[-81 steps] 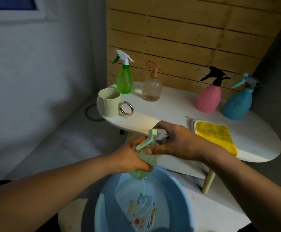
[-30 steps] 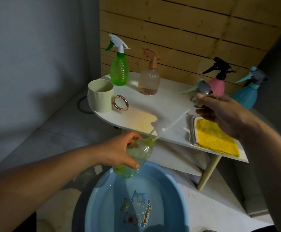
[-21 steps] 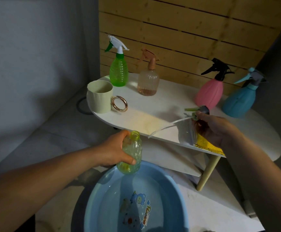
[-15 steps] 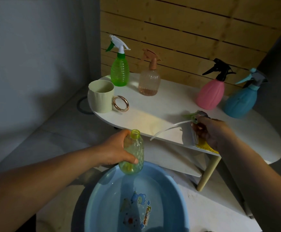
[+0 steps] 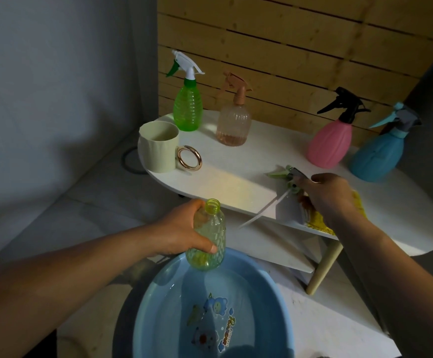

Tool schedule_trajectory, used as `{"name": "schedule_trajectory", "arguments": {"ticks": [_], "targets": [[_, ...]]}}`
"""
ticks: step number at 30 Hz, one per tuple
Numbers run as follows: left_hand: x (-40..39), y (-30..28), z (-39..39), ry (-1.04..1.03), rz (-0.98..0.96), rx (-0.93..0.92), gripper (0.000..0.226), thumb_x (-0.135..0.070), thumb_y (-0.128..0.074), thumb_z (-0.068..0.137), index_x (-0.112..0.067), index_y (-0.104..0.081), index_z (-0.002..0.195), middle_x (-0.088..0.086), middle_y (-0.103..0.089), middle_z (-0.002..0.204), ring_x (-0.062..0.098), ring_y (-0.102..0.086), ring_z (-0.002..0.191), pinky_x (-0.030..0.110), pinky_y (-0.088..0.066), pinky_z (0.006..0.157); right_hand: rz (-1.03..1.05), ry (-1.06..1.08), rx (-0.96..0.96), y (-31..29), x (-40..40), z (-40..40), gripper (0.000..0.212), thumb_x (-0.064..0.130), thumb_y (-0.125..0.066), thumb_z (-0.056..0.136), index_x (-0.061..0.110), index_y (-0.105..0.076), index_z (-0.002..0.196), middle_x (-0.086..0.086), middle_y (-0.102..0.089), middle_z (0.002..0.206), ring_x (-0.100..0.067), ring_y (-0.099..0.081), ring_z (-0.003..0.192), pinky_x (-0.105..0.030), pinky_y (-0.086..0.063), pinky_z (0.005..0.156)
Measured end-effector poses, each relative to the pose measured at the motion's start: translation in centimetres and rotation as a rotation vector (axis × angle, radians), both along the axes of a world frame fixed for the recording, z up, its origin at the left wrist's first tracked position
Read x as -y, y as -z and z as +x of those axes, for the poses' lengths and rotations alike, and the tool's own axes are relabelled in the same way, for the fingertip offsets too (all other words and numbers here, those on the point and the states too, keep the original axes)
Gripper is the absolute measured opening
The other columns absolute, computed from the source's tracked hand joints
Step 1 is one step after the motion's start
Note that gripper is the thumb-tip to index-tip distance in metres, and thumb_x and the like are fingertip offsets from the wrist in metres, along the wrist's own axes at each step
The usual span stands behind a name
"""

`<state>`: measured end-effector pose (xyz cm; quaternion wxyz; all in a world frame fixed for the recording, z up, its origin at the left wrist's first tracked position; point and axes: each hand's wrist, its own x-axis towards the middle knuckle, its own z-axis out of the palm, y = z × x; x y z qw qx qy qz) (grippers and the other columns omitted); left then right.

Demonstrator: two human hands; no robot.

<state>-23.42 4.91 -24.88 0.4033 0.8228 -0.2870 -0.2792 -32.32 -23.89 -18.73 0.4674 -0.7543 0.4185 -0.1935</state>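
One bottle (image 5: 211,224) (upright) in left hand (image 5: 182,235); sprayer (image 5: 289,177) in right hand (image 5: 326,196).

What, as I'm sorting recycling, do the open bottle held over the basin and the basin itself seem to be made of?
The open bottle looks like thin plastic: tinted yellow-green, glossy, with a see-through dimpled wall and a moulded threaded neck. The basin is probably moulded plastic too: opaque light blue, smooth with a soft sheen, one seamless rounded shape, with a cartoon print on its floor.
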Motion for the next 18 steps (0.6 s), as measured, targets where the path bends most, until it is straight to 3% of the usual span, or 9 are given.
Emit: {"name": "schedule_trajectory", "arguments": {"ticks": [2,4,6,7,12,14,16,18], "targets": [[0.0,-0.1,0.0,-0.006,-0.009,0.004,0.082,-0.025,-0.097,0.067,-0.030,-0.049,0.133,-0.011,-0.060,0.122,0.008,-0.060,0.113,0.029,-0.055,0.093,-0.085,-0.008,-0.030,0.3,0.3,0.2,0.068,0.043,-0.074,0.090,0.005,-0.051,0.142,-0.009,-0.071,0.081,-0.018,-0.069,0.063,-0.032,-0.059,0.059],[0.1,-0.3,-0.1,-0.008,-0.013,0.002,0.082,-0.025,-0.097,0.067,-0.029,-0.049,0.134,-0.011,-0.059,0.124,0.008,-0.059,0.114,0.030,-0.056,0.094,-0.275,-0.019,-0.093,0.5,0.4,0.4,0.071,0.059,-0.068,0.087,0.014,-0.055,0.140,-0.013,-0.070,0.106,-0.022,-0.073,0.080,-0.034,-0.054,0.072],[0.0,-0.5,0.0,-0.008,-0.007,0.004,0.082,-0.025,-0.096,0.068,-0.029,-0.048,0.134,-0.011,-0.058,0.124,0.009,-0.059,0.115,0.029,-0.055,0.092,-0.439,-0.034,-0.112,0.3,-0.2,0.7,0.065,0.061,-0.065,0.088,0.020,-0.056,0.137,-0.013,-0.059,0.132,-0.027,-0.066,0.104,-0.034,-0.047,0.084],[0.0,-0.5,0.0,-0.006,0.000,0.012,0.082,-0.026,-0.096,0.068,-0.029,-0.048,0.134,-0.011,-0.058,0.124,0.010,-0.058,0.115,0.028,-0.055,0.091,-0.465,-0.057,-0.068,0.0,-0.8,0.8,0.059,0.057,-0.065,0.090,0.021,-0.058,0.136,-0.011,-0.057,0.135,-0.027,-0.062,0.108,-0.035,-0.047,0.086],[0.0,-0.7,0.2,-0.017,0.023,0.042,0.083,-0.028,-0.097,0.067,-0.028,-0.048,0.133,-0.009,-0.058,0.123,0.010,-0.058,0.113,0.027,-0.054,0.090,-0.314,-0.363,0.144,-1.5,-5.6,3.3,0.026,0.039,-0.069,0.094,0.018,-0.074,0.109,0.005,-0.073,0.097,-0.009,-0.067,0.082,-0.036,-0.056,0.081],[-0.1,-0.9,0.2,-0.019,0.034,0.043,0.085,-0.029,-0.097,0.066,-0.028,-0.048,0.135,-0.009,-0.058,0.124,0.012,-0.058,0.114,0.031,-0.055,0.093,-0.219,-0.494,0.138,-1.9,-7.8,5.1,0.021,0.039,-0.068,0.096,0.020,-0.074,0.102,0.009,-0.070,0.084,-0.006,-0.060,0.065,-0.025,-0.051,0.063],[-0.2,-1.0,0.3,-0.018,0.031,0.048,0.085,-0.027,-0.097,0.067,-0.027,-0.047,0.136,-0.008,-0.058,0.125,0.013,-0.058,0.115,0.030,-0.053,0.093,-0.125,-0.611,0.122,-2.2,-10.0,7.1,0.023,0.038,-0.064,0.098,0.016,-0.071,0.105,0.005,-0.066,0.085,-0.009,-0.056,0.060,-0.015,-0.042,0.047],[-0.2,-0.9,0.4,-0.005,0.022,0.056,0.083,-0.025,-0.097,0.067,-0.024,-0.048,0.135,-0.006,-0.058,0.125,0.013,-0.058,0.115,0.023,-0.051,0.086,-0.100,-0.685,0.077,-2.2,-11.7,9.0,0.035,0.044,-0.060,0.100,0.013,-0.067,0.112,0.003,-0.065,0.096,-0.013,-0.058,0.063,-0.017,-0.039,0.044]]}}
